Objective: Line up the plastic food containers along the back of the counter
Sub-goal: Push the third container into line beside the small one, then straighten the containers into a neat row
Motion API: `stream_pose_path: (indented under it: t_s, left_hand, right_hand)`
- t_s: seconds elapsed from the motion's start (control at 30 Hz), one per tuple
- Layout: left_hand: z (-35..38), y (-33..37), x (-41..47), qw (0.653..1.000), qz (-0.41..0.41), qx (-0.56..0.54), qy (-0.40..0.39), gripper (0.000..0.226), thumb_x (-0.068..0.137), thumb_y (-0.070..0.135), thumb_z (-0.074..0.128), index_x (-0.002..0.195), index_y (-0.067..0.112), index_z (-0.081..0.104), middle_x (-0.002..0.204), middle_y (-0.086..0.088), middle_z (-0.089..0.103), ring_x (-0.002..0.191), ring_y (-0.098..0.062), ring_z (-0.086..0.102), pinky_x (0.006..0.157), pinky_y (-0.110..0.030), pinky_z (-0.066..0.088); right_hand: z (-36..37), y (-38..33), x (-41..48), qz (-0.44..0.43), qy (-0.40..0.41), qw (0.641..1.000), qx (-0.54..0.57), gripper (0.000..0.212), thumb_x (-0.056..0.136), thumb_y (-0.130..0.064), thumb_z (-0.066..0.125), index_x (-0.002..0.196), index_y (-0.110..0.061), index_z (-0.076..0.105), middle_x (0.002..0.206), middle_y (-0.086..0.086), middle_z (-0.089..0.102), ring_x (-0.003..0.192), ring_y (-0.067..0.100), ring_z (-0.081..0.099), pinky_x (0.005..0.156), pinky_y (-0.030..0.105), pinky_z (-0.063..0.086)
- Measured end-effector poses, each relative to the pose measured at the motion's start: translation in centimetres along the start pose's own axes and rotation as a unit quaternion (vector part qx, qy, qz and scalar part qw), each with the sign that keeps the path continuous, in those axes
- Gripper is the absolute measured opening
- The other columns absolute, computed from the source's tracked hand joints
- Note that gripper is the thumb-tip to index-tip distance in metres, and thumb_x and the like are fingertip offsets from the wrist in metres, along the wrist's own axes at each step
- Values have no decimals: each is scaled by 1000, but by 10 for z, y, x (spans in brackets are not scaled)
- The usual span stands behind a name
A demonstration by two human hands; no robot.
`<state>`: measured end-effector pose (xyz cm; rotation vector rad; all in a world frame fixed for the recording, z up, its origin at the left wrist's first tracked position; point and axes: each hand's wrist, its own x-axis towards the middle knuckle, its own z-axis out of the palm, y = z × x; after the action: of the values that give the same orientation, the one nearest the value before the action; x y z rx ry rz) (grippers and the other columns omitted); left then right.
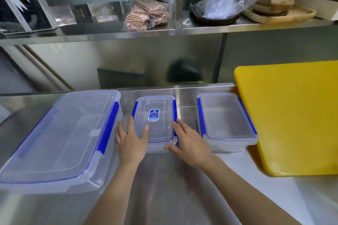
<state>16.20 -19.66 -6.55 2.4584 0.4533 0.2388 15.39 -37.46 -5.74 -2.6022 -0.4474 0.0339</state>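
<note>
middle container (155, 115), flanked by left hand (130, 140), right hand (188, 142)

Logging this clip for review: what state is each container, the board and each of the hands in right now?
Large container: lid on, flat on counter, far left.
Middle container: lid on, blue label up, held between both hands.
Right container: lid on, empty, beside the board.
Yellow cutting board: lying flat at right.
Left hand: open, against middle container's left side.
Right hand: open, against its right near corner.
</note>
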Motion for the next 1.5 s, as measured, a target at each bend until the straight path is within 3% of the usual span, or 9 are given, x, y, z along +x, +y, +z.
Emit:
stream_pose_path:
  t_s: [0.2,0.47,0.7,0.8,0.9,1.0,1.1,1.23,1.5]
  left_hand:
    - [-3,-7,3,992,-23,-108,-53,67,91,47,44,147,26,15,151,-6,29,136,-26,34,102,-43,40]
    - [1,1,-5,997,-21,-64,-29,66,92,47,40,147,21,17,149,-9,32,132,-28,39,99,-43,44]
    - [-22,1,-6,998,26,-52,-18,64,90,45,47,145,19,25,152,-5,31,138,-26,32,108,-47,38]
    - [-55,-1,-1,993,71,-66,68,49,91,35,52,135,16,43,142,-7,47,129,-26,44,102,-41,41]
    - [-100,-23,15,981,93,-41,163,42,90,29,53,127,8,52,131,-15,56,121,-31,49,101,-41,38]
    - [-138,-70,33,985,40,97,134,55,91,42,47,136,13,43,143,-13,46,133,-31,37,112,-45,23]
    - [-161,-120,34,978,-38,202,41,69,87,62,34,145,26,26,156,-1,25,144,-25,15,117,-46,6]
    - [-171,-149,25,970,-55,236,3,74,83,70,26,146,33,18,158,6,16,146,-20,8,117,-45,-1]
    - [-185,-157,26,978,-57,202,6,71,84,68,29,146,34,20,159,8,13,146,-17,5,118,-41,6]
  right_hand:
    - [21,-4,24,-24,-45,997,-50,82,86,-59,45,149,-23,6,161,3,3,147,21,10,115,38,25]
    - [15,0,25,-22,-90,993,-76,82,87,-59,38,149,-25,-5,161,0,-8,148,18,-3,113,42,31]
    - [8,-26,20,-30,22,996,-83,75,86,-61,42,146,-23,17,158,3,19,144,24,21,115,39,22]
    - [9,-64,21,-38,67,997,26,65,88,-53,48,142,-20,31,148,2,39,132,21,40,105,35,38]
    - [21,-107,21,-14,1,982,187,62,87,-52,51,139,-21,36,139,-1,46,122,17,47,98,29,40]
    - [39,-147,21,13,-64,935,348,57,85,-49,57,134,-25,42,132,-8,52,115,13,52,97,17,41]
    - [63,-175,24,30,-91,920,379,69,84,-45,60,143,-23,31,145,1,45,130,19,45,111,39,35]
    - [81,-198,26,49,-94,926,362,91,84,-41,63,149,-15,6,156,5,27,142,20,27,116,41,26]
    - [89,-215,31,52,-84,935,341,90,86,-41,60,149,-14,2,155,4,28,137,23,36,113,45,33]
